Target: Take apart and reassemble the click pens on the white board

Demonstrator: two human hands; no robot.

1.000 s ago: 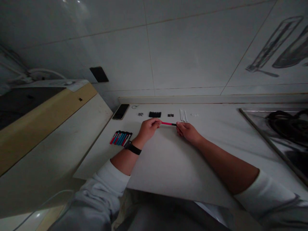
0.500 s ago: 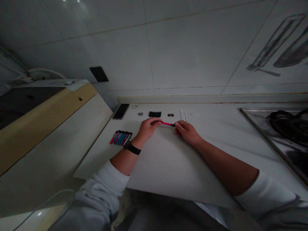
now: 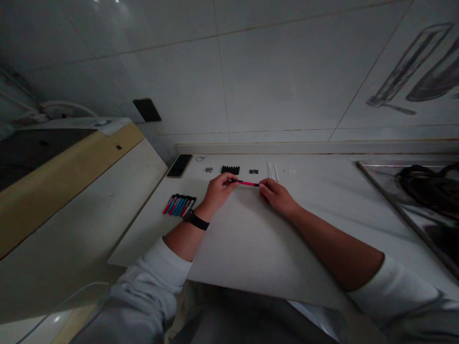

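Between my two hands a red pen (image 3: 248, 183) with black ends lies level, just above the counter. My left hand (image 3: 219, 189) is closed on its left black end, thumb and fingers pinching it. At the other end, my right hand (image 3: 275, 192) has its fingers closed round the black tip, which they partly hide. Just beyond my hands, small parts stand in a row: tiny metal pieces (image 3: 209, 169), black grips (image 3: 230, 170), small dark pieces (image 3: 254, 171), thin white tubes (image 3: 273, 172) and small clear pieces (image 3: 289, 170). Beside my left wrist lie several red, blue and white pen barrels (image 3: 179, 205).
A phone (image 3: 180, 166) rests at the counter's back left, near a small ring (image 3: 201, 158). On the right a metal-edged stove (image 3: 383, 191) is set on the white counter (image 3: 251, 243). A tilted white box-like unit (image 3: 107, 191) stands at the left.
The pen has turned slightly more level between my hands. Both hands keep hold of its ends, with only small finger shifts.
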